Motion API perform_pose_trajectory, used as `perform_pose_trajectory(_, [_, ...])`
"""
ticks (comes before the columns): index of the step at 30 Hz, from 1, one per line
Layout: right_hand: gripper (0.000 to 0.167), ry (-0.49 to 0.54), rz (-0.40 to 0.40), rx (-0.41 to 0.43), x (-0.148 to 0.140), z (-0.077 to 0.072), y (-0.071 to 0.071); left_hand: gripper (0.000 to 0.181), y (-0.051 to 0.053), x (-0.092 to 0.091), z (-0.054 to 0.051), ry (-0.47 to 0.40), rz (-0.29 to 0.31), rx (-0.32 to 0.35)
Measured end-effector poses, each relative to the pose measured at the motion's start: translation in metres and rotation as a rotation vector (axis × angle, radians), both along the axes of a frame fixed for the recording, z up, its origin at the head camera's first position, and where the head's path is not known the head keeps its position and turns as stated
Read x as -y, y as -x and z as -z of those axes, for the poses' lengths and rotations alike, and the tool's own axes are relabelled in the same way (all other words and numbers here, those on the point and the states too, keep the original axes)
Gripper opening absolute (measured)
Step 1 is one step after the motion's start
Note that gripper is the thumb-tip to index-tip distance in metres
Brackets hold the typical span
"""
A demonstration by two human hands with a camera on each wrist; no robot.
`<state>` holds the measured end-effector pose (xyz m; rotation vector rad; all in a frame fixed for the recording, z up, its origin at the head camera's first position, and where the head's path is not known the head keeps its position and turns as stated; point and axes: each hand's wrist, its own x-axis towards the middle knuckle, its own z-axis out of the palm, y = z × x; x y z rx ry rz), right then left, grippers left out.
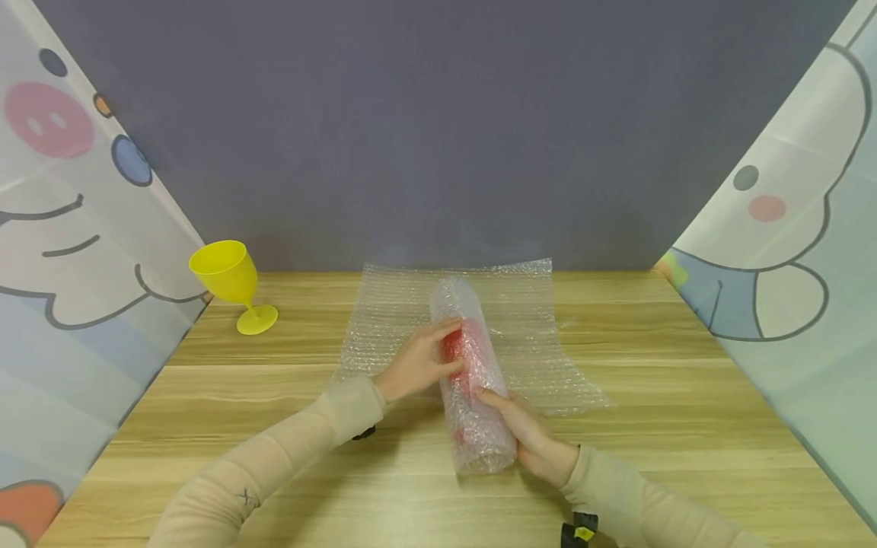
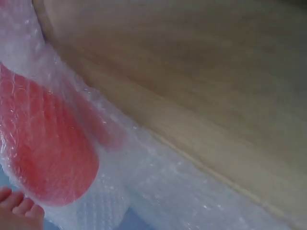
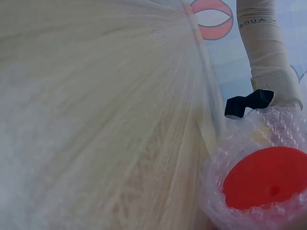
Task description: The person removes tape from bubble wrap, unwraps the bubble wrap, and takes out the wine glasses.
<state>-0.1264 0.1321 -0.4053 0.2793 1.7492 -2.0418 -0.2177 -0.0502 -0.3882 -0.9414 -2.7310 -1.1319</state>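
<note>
Wrapping in progress, judged well advanced but unfinished. The bubble-wrap roll (image 1: 488, 358) lies between the two hands, enclosing a red object (image 3: 261, 179) whose flat round face shows at an open end of the wrap. The left hand (image 1: 419, 361) rests on the roll's left side, fingers spread and unclenched; the right hand (image 1: 530, 434) grips the end nearer the person, thumb on top, remaining fingers hidden. No fastening is visible, so closing the end and securing the wrap appear to remain. Beyond the hands lies a flat bubble-wrap sheet (image 1: 530, 342); whether it joins the roll cannot be told. Farther left of the left hand, a yellow goblet (image 1: 233, 278) stands unwrapped.
</note>
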Motion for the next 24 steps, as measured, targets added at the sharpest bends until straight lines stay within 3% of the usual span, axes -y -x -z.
perform_pose_trajectory(8, [0.068, 0.021, -0.017, 0.012, -0.004, 0.000, 0.001, 0.075, -0.003, 0.000, 0.005, 0.053, 0.030, 0.012])
perform_pose_trajectory(17, [0.066, 0.042, -0.150, -0.015, -0.017, -0.007, 0.006, 0.077, -0.002, -0.005, 0.004, 0.073, 0.054, -0.041])
perform_pose_trajectory(20, [0.064, 0.011, -0.186, -0.049, -0.021, -0.012, 0.006, 0.077, -0.003, -0.006, 0.003, 0.083, 0.050, -0.033])
perform_pose_trajectory(24, [0.063, -0.104, -0.142, -0.094, -0.026, -0.020, 0.004, 0.078, -0.003, -0.007, 0.003, 0.085, 0.043, -0.016])
